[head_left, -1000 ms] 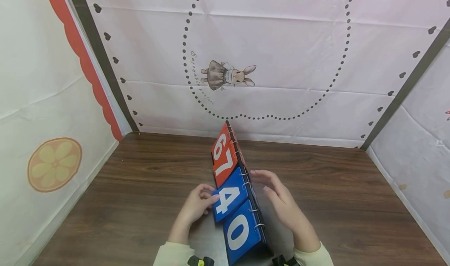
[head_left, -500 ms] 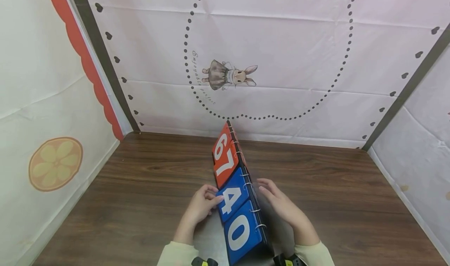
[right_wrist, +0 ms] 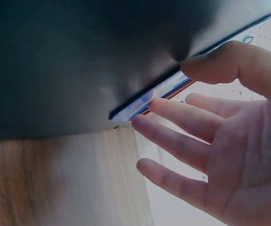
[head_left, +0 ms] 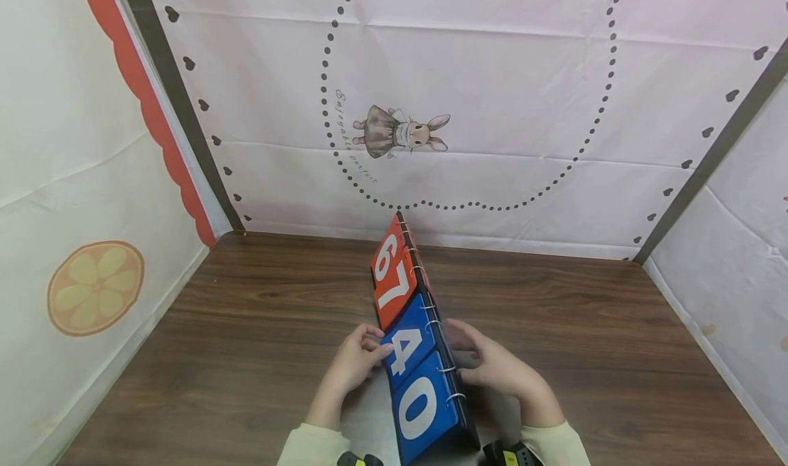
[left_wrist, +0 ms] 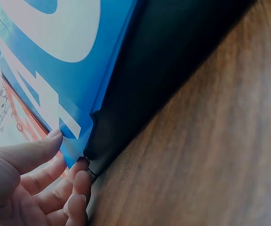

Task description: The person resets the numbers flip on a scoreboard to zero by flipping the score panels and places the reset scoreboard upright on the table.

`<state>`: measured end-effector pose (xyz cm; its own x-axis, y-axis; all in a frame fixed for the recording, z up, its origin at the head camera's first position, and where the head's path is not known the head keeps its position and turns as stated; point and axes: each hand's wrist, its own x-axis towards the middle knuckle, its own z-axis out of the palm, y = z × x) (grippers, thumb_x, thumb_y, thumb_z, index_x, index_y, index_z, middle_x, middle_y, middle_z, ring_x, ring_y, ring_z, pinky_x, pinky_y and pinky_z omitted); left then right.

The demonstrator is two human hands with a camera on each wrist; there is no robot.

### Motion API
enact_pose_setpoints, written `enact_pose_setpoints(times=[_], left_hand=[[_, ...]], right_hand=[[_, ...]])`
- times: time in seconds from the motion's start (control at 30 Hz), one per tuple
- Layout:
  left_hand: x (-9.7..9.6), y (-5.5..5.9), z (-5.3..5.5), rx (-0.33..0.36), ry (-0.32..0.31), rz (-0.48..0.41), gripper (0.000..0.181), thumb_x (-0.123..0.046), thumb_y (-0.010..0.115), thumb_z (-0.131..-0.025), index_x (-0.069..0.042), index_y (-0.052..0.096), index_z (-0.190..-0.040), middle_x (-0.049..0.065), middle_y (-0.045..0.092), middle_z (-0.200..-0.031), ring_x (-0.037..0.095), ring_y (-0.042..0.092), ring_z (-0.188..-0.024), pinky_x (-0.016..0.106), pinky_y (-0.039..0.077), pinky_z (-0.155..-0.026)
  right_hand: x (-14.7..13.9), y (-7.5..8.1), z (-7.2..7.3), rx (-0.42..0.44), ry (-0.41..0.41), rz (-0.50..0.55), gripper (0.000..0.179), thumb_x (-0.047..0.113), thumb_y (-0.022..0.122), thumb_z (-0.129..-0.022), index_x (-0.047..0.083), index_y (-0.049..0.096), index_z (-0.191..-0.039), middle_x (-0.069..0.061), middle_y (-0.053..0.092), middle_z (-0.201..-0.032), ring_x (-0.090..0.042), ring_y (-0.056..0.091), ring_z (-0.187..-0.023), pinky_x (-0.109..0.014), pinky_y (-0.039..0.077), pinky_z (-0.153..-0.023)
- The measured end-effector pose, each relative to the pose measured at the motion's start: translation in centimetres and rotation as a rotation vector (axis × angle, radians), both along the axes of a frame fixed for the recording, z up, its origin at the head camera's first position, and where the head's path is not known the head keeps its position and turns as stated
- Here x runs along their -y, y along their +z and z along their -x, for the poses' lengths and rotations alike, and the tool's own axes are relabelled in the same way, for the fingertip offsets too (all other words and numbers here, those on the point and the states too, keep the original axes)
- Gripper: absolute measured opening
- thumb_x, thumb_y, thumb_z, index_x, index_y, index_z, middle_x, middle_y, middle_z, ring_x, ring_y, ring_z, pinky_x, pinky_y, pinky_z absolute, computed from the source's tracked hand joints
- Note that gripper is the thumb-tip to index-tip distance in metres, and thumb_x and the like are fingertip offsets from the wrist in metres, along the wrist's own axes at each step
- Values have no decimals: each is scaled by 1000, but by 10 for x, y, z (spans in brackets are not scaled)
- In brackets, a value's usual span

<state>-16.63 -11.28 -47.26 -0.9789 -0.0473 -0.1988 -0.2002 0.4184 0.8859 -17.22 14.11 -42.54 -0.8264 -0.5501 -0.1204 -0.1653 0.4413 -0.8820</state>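
Note:
A flip scoreboard stands tent-like on the table, its ringed ridge running away from me. Blue number cards, a 4 (head_left: 406,351) and a 0 (head_left: 418,408), hang on its near left face. Beyond them hang two red number cards (head_left: 392,278). My left hand (head_left: 356,360) pinches the free lower corner of the 4 card, thumb on its face (left_wrist: 74,148) and fingers curled at its back. On the other side, my right hand (head_left: 495,367) is beside the scoreboard; in its wrist view the fingers are extended and the thumb tip meets the edge of the black panel (right_wrist: 79,61).
The brown wood-grain table (head_left: 265,315) reaches to a white printed cloth backdrop (head_left: 492,110) behind the scoreboard. Cloth side walls rise at left (head_left: 92,178) and right (head_left: 732,281). A pale grey sheen lies on the tabletop near me.
The 4 card, earlier sticking out past the board, now lies flat against it, and my left hand has moved slightly right with it. My right hand has come down and closer to the scoreboard.

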Motion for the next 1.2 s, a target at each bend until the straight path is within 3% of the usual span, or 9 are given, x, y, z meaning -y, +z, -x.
enact_pose_setpoints(times=[0.33, 0.5, 0.8, 1.03, 1.2], left_hand=[[0, 0, -1, 0, -4, -2, 39, -33, 68, -84, -8, 52, -109, 6, 62, -87, 19, 58, -69, 32, 53, -63], [0, 0, 0, 2, -11, 13, 38, -32, 69, -83, -8, 52, -108, 6, 61, -86, 18, 57, -68, 32, 52, -61], [4, 3, -1, -28, -25, 1, 35, -30, 68, -84, -5, 55, -106, 6, 59, -85, 18, 56, -67, 32, 51, -58], [8, 4, 1, -37, 30, -30, 28, -28, 66, -86, -7, 57, -102, 7, 58, -84, 20, 55, -68, 31, 51, -58], [10, 2, 3, -49, 52, -32, 27, -29, 66, -86, -8, 58, -101, 7, 57, -84, 20, 54, -68, 30, 50, -56]], right_hand=[[-2, 6, -2, -15, 10, -64, 70, 7, 64, -84, 7, 28, -143, -18, 47, -134, -38, 45, -121, -57, 37, -94], [-3, 8, -3, -17, 11, -95, 57, 2, 55, -87, 5, 35, -141, -19, 48, -132, -38, 45, -120, -56, 37, -94], [-10, 10, -3, -130, -48, -101, 39, -3, 38, -93, 4, 51, -129, -14, 54, -127, -35, 47, -118, -56, 36, -96], [-15, 11, -1, -200, -219, -39, 35, 1, 44, -94, 8, 51, -127, -11, 53, -126, -30, 47, -115, -52, 38, -95], [-21, 14, 1, -356, -340, 41, 49, -1, 52, -90, 11, 41, -137, -17, 35, -141, -39, 33, -127, -61, 29, -98]])
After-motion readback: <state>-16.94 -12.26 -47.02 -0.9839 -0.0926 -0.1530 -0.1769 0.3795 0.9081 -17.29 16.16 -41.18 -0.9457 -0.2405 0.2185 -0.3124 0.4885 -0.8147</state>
